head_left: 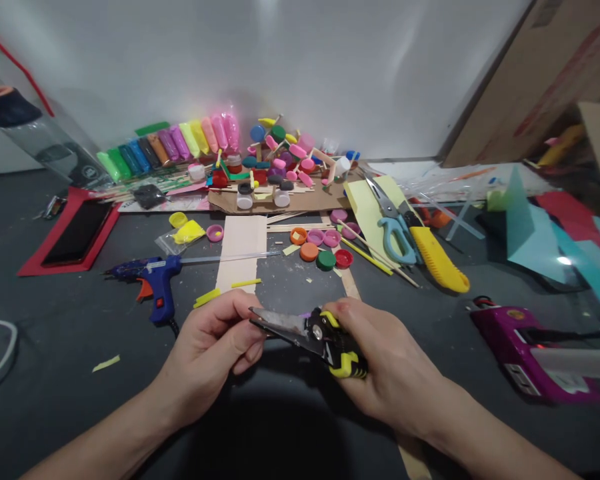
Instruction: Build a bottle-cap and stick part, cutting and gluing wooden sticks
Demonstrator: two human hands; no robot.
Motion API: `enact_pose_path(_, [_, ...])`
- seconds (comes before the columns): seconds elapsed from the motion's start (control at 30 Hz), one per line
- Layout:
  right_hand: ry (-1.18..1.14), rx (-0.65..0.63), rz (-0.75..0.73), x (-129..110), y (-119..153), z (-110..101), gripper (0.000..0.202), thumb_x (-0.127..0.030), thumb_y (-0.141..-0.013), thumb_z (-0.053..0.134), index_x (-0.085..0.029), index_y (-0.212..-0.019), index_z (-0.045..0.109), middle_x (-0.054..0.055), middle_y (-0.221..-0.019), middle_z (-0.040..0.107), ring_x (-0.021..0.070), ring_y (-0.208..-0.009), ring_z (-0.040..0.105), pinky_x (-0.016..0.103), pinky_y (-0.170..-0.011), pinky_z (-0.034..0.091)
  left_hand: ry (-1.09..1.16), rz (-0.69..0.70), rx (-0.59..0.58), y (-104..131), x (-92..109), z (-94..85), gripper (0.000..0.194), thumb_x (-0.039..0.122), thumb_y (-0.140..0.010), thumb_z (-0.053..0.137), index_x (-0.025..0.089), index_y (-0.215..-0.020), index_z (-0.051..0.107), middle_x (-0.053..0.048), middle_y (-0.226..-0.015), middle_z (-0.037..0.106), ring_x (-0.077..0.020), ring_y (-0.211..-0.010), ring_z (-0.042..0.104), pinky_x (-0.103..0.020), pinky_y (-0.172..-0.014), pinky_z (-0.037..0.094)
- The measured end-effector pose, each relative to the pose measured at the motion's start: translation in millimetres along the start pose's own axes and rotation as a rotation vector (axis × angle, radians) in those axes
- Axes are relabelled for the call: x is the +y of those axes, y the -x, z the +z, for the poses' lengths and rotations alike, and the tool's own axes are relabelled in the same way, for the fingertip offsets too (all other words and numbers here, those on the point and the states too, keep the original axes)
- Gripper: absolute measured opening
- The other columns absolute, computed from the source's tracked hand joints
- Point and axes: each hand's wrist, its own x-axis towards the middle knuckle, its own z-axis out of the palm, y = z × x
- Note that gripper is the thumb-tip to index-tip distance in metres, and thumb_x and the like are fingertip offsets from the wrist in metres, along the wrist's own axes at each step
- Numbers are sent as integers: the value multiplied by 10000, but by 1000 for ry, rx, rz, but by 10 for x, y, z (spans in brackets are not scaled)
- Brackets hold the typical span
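My right hand (385, 360) is wrapped around the black and yellow handles of a pair of snips (293, 327), whose blades point left. The blades are parted slightly and reach the fingertips of my left hand (225, 340). Thumb and fingers of that hand are pinched together by the blade tips; whatever sits between them is too small or hidden to name. Beyond my left hand lie short yellow strips (207, 298) and a blue hot glue gun (163, 283) with a clear glue stick (225, 257) in its back end.
Bottle caps (326, 260) in several colours lie ahead, with thin sticks (375, 250). Blue-handled scissors (397, 230) and a yellow cutter (437, 260) rest to the right, near a purple power strip (535, 347). A phone (77, 233) and water bottle (45, 140) are at left.
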Motion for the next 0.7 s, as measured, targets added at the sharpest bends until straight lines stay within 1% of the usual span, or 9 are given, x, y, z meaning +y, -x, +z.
enact_pose_path(0.07, [0,6,-6,9,9,7,243,-99,-713,480,-194,-937,486,30,-752,565,178,-623,503,278,-551,386,8,5,-15,5,2,1,204,368,-839,718,184,-764,668,38,-553,532,-38,-443,407,-162,-428,284])
enact_pose_path(0.13, [-29,8,6,11,8,2,258,-101,-721,483,-195,-961,489,31,-769,578,183,-649,525,281,-575,407,16,21,-19,12,8,-6,191,353,-847,711,187,-764,665,39,-557,538,-37,-444,409,-159,-429,287])
enact_pose_path(0.3, [-82,22,53,-7,-28,-27,299,-137,-735,519,-192,-1026,487,42,-828,594,197,-716,553,300,-632,448,-8,50,7,25,27,-38,169,332,-842,716,186,-775,662,40,-552,524,-48,-457,416,-158,-426,283])
enact_pose_path(0.43, [-37,18,27,-8,-36,-18,338,-134,-709,528,-181,-1042,491,64,-860,588,215,-738,545,325,-642,450,-26,19,46,26,34,-40,165,338,-826,732,190,-791,668,21,-570,557,-58,-464,420,-163,-422,281])
enact_pose_path(0.53, [-8,21,41,-1,-21,-6,377,-137,-690,538,-169,-1063,497,84,-881,589,230,-753,543,336,-640,449,-23,-9,69,23,26,-25,149,328,-822,737,201,-792,665,18,-566,574,-59,-459,420,-160,-423,292])
enact_pose_path(0.7, [-1,16,33,-3,-14,-8,393,-131,-682,534,-171,-1071,494,79,-874,591,226,-749,543,333,-640,449,-8,-11,68,12,24,0,158,301,-810,751,205,-774,630,15,-556,615,-56,-435,430,-146,-405,297])
